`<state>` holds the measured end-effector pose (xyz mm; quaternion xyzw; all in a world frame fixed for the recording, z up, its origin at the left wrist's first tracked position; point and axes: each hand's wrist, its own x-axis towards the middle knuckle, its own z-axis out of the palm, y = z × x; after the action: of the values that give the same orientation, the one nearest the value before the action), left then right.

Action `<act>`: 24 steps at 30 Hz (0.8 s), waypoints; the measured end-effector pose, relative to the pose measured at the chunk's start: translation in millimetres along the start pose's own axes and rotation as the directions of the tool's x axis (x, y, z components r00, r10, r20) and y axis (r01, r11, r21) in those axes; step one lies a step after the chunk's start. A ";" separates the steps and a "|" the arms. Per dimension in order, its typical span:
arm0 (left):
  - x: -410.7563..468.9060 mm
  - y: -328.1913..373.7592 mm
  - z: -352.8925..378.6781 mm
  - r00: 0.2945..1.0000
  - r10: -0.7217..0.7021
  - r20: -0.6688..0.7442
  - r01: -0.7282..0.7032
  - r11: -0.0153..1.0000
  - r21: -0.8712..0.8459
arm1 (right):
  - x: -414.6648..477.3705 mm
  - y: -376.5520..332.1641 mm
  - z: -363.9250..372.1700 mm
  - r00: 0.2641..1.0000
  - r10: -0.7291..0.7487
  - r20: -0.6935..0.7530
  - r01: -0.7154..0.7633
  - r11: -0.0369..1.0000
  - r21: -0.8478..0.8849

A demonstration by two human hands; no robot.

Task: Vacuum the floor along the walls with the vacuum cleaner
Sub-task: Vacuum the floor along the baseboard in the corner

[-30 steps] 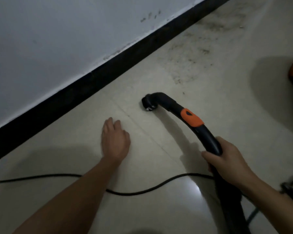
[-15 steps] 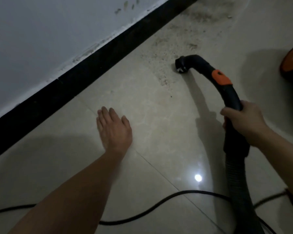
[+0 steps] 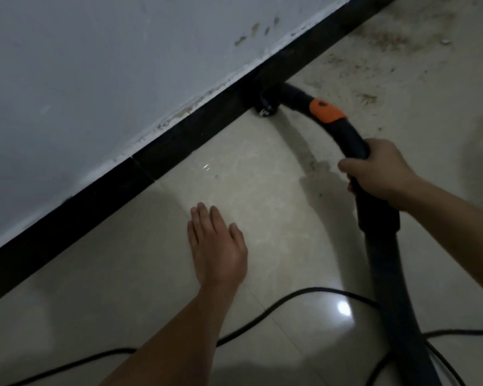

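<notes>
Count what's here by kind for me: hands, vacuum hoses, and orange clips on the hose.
hands: 2, left hand and right hand
vacuum hose: 1
orange clip: 1
total: 4

Hands: two, left hand [image 3: 218,246] and right hand [image 3: 379,174]. One vacuum hose handle [image 3: 349,137], bearing one orange slider [image 3: 325,110]. One ribbed hose [image 3: 393,302]. One black power cord [image 3: 313,288] for certain; strands at right edge uncountable. One black skirting board [image 3: 95,204]. One wall [image 3: 95,79]. One light glare [image 3: 345,309].
</notes>
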<state>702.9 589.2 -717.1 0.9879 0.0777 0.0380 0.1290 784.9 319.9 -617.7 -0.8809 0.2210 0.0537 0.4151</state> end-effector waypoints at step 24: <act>1.7 4.0 -7.6 1.000 0.003 0.003 -0.003 0.999 0.041 | -33.9 7.1 -67.8 0.996 0.087 -0.037 -0.091 0.989 -0.117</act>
<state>704.4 587.5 -708.7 0.9905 0.0766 0.0351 0.1087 745.4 276.5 -569.3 -0.8940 0.2631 0.0709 0.3557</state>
